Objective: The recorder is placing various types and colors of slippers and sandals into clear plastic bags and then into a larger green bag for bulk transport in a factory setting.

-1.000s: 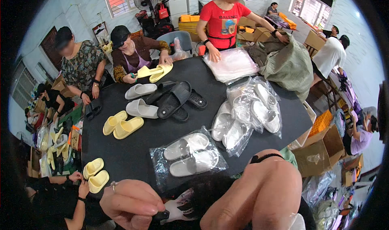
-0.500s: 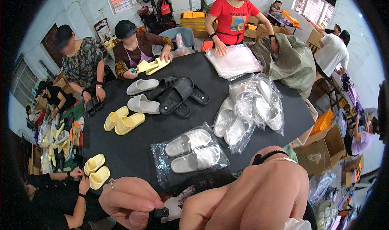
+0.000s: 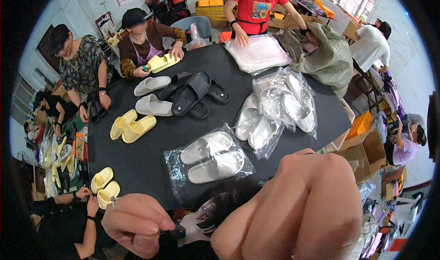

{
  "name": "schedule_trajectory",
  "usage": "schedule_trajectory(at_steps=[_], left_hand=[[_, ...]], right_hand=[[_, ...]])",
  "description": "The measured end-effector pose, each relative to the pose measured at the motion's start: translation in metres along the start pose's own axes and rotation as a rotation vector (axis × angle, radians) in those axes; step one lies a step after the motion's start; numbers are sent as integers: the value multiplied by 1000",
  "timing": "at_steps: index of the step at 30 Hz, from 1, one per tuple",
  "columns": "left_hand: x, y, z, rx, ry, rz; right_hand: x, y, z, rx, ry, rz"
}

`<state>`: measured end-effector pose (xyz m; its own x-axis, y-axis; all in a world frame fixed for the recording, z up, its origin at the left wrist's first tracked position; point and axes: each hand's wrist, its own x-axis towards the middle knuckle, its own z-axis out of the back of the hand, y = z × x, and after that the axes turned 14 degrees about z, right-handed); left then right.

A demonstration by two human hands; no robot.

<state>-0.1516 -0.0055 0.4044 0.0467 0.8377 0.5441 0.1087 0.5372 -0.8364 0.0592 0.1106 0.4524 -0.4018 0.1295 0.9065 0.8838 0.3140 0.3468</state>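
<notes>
Low in the view, my left hand [image 3: 137,223] has its fingers closed on a small black object [image 3: 175,232], whose kind I cannot tell. My right hand [image 3: 298,209] looms large and close, its fingers folded down; anything inside them is hidden. Beyond my hands, a pair of white slippers [image 3: 213,168] lies in a clear plastic bag [image 3: 176,186] on the black table [image 3: 151,163]. More bagged white slippers [image 3: 300,108] are heaped to the right. Loose yellow slippers [image 3: 140,129], grey slippers [image 3: 153,105] and black slippers [image 3: 192,95] lie farther left.
Across the table, a person in red [image 3: 254,8] touches a stack of clear bags [image 3: 256,56] beside a green sack [image 3: 321,53]. Another person [image 3: 146,49] holds yellow slippers [image 3: 162,63]. More people stand at the left edge. Cardboard boxes [image 3: 364,152] stand on the right.
The table and slippers have shifted slightly up and left in the view. My right hand appears larger and farther right. The co-worker's hand has moved along the sack's opening.
</notes>
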Motion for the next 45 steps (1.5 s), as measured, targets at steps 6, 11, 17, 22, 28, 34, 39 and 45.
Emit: schedule_trajectory(at_steps=[6, 11, 17, 22, 28, 34, 39, 45], left_hand=[[-1, -2, 0, 152, -128, 137], [3, 9, -6, 21, -262, 90], [-5, 36, 5, 67, -191, 614], [-43, 90, 18, -297, -184, 677], [-103, 107, 40, -39, -241, 1050], [-198, 162, 53, -302, -522, 962], [-316, 200, 84, 357, -1153, 1151], [-479, 242, 147, 692, -1683, 1388]], right_hand=[[3, 2, 10, -50, 44, -14], [9, 5, 17, -104, 92, -25], [-19, -28, 50, -272, -331, -77], [-73, -89, 63, -994, -68, -442], [-124, -173, 65, -1355, 187, -604], [-170, -233, 75, -1006, 545, -840], [-178, -236, 96, -927, 650, -952], [-213, -224, 109, -897, 753, -1209]])
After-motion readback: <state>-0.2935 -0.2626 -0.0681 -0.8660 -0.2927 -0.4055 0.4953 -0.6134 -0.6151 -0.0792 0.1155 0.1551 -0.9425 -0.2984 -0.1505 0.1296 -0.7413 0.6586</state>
